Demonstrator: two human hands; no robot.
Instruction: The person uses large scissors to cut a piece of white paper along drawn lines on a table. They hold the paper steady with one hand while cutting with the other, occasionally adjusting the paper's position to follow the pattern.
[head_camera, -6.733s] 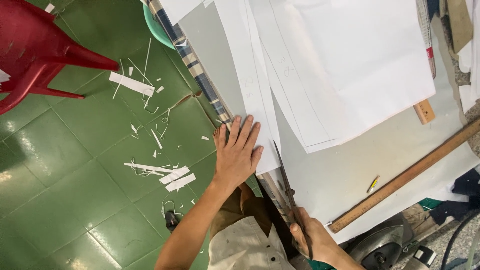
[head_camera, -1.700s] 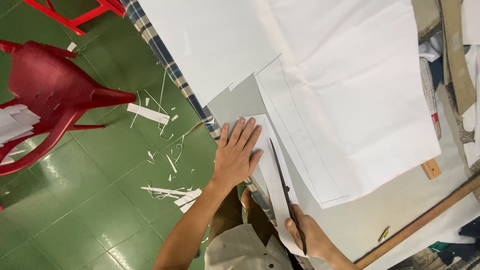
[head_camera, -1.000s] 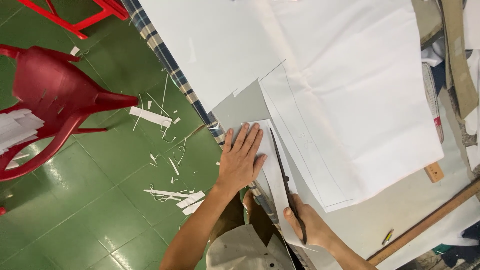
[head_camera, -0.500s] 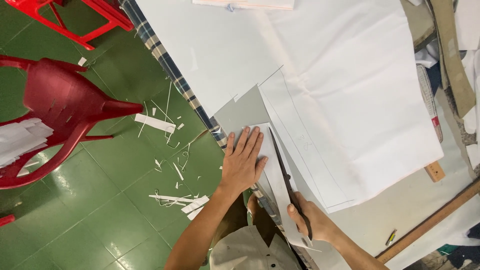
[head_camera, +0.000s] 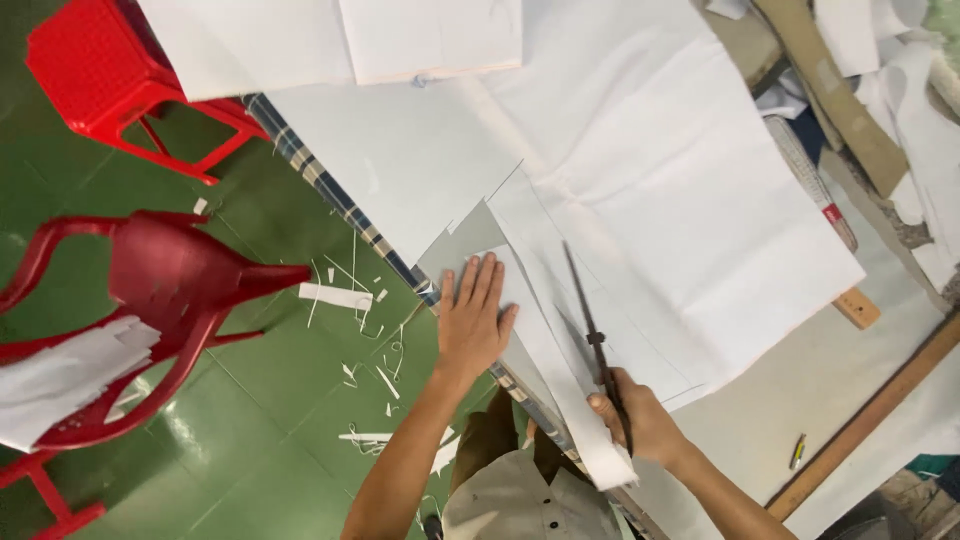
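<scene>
Scissors: long, dark blades, lying along the white sheet with the tip pointing away from the person; compared with half a second ago the tip reaches further up the sheet, so the cut looks to have advanced.
Right hand: closed around the scissor handles, as in the earlier views; how far apart the blades stand cannot be told.
Left hand: flat, fingers spread and together pointing up the table, pressing on the paper at the table edge; it holds nothing, and has stayed in much the same place.
Strip: a narrow band of paper between the two hands, running down toward the person's body; it seems freed from the main sheet on the scissor side.
Progress: judged from this, the long cut is partly done, with much sheet ahead of the tip.
Floor: green tiles, strewn with paper offcuts.
Chair: red, left of the table.
</scene>
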